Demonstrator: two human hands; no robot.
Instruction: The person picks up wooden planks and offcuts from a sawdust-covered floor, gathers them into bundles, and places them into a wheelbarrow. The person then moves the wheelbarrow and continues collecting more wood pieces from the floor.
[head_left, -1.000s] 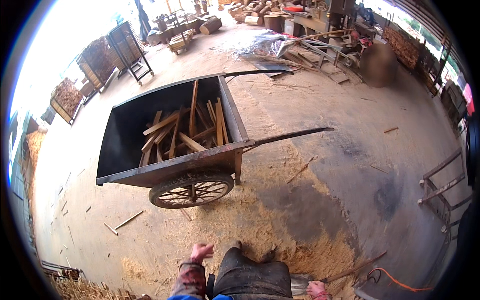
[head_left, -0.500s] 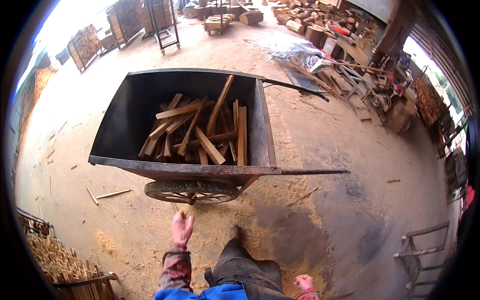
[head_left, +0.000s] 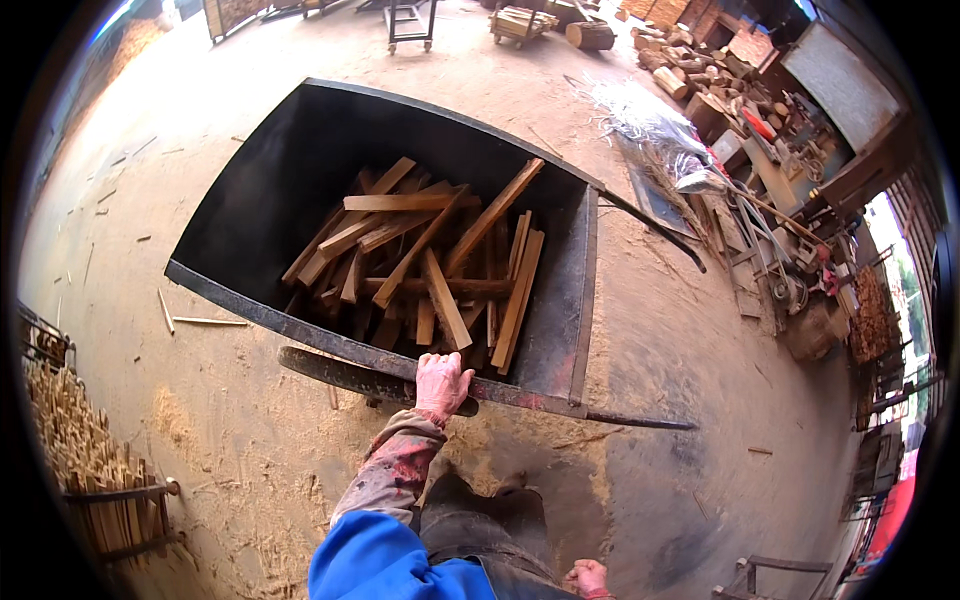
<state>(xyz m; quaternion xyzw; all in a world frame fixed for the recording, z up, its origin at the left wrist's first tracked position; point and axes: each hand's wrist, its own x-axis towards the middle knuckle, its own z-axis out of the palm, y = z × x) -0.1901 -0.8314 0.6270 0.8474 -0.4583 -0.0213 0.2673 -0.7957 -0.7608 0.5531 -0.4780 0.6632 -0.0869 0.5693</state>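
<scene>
The black cart (head_left: pixel 300 328) is seen toward 11 o'clock, and its near edge is gripped by the left hand (head_left: pixel 443 383), curled over the top. Cut wood sticks (head_left: pixel 423 247) are heaped inside, at 12 o'clock from that hand. The right hand (head_left: pixel 586 577) is curled at 5 o'clock; whether anything is held cannot be told.
</scene>
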